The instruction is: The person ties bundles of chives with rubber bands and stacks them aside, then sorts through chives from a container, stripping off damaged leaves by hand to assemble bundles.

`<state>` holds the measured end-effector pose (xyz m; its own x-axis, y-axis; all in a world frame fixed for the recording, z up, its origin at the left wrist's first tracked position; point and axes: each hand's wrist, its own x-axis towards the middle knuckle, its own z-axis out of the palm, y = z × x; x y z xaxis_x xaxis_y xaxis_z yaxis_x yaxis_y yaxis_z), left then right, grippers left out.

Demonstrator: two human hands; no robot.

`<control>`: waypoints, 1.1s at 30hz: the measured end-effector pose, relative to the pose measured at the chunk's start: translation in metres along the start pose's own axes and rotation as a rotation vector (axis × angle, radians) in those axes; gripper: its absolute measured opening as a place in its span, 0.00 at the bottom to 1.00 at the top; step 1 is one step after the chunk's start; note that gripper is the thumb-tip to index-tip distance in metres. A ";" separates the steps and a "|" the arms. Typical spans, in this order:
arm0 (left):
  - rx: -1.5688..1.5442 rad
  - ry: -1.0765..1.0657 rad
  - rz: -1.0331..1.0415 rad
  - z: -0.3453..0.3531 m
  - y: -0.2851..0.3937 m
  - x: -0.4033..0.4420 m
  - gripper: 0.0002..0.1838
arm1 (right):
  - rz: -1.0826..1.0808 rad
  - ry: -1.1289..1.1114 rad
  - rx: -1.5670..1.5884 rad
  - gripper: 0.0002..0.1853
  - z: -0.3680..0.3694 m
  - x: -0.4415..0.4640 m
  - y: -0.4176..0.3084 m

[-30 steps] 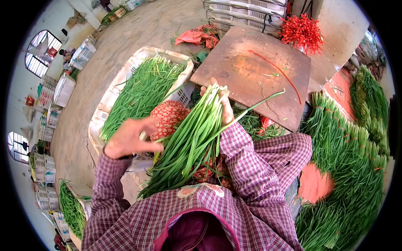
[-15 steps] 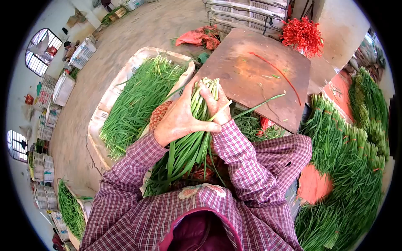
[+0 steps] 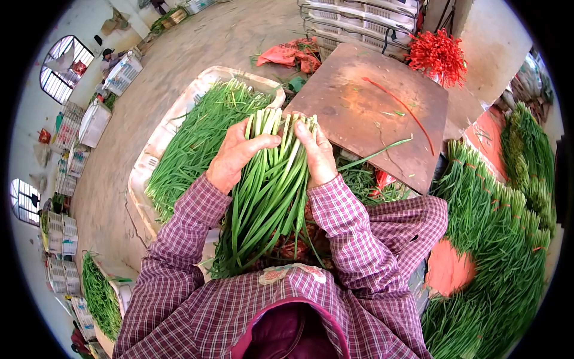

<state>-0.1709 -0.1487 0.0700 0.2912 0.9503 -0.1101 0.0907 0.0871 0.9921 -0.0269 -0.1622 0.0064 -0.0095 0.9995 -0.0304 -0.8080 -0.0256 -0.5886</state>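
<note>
A loose bunch of green garlic chives (image 3: 263, 197) is held between my two hands over my lap, pale stem ends up and leaves hanging toward me. My left hand (image 3: 232, 157) grips its left side, thumb across the stems. My right hand (image 3: 320, 157) closes on the right side, thumb over the stems near their cut ends. Just beyond, a brown board (image 3: 335, 90) carries a single red tie strip (image 3: 406, 107) and a few leaf scraps. To the left, a white crate (image 3: 136, 179) holds more loose chives (image 3: 194, 140).
Tied chive bundles (image 3: 496, 209) lie in rows on the right. A cluster of red ties (image 3: 437, 57) hangs by stacked white crates (image 3: 359, 27) behind the board. A red bag (image 3: 290, 55) lies on the floor. Another person (image 3: 109, 58) is far left.
My hands have moved apart from their overlapping hold. The chives' stem ends have spread into a wider, flatter fan between them.
</note>
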 end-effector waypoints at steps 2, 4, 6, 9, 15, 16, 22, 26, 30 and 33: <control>0.005 -0.020 0.025 0.005 0.004 -0.001 0.18 | -0.044 -0.042 -0.118 0.18 0.006 -0.002 -0.004; 0.008 -0.062 0.093 0.010 0.003 -0.001 0.17 | -0.117 -0.094 -0.235 0.15 0.011 -0.002 -0.006; 0.028 -0.043 0.074 0.006 0.004 -0.001 0.16 | -0.073 -0.065 -0.172 0.15 0.008 0.000 -0.006; 0.029 0.061 0.139 -0.001 0.010 -0.003 0.16 | -0.111 0.043 -0.086 0.12 -0.001 0.008 0.001; -0.281 0.184 0.301 -0.101 0.062 -0.017 0.11 | -0.120 0.282 -0.129 0.15 -0.058 0.012 -0.057; -0.325 0.249 0.331 -0.118 0.081 -0.025 0.11 | -0.113 0.357 -0.174 0.16 -0.055 0.004 -0.085; -0.494 -0.035 0.656 -0.192 0.140 -0.051 0.06 | -0.596 0.309 -0.373 0.12 -0.097 0.020 -0.187; -0.627 -0.296 0.667 -0.172 0.134 -0.033 0.05 | -0.533 0.058 -0.579 0.18 -0.009 0.000 -0.177; -0.705 -0.304 0.559 -0.130 0.115 -0.018 0.07 | -0.443 -0.243 -0.694 0.16 0.027 0.014 -0.150; -0.698 -0.249 0.482 -0.097 0.101 -0.019 0.08 | -0.359 -0.319 -0.718 0.11 0.047 0.007 -0.128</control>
<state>-0.2597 -0.1287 0.1784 0.3540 0.8454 0.4000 -0.6739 -0.0661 0.7359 0.0487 -0.1512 0.1193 -0.0766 0.9043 0.4200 -0.2268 0.3944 -0.8905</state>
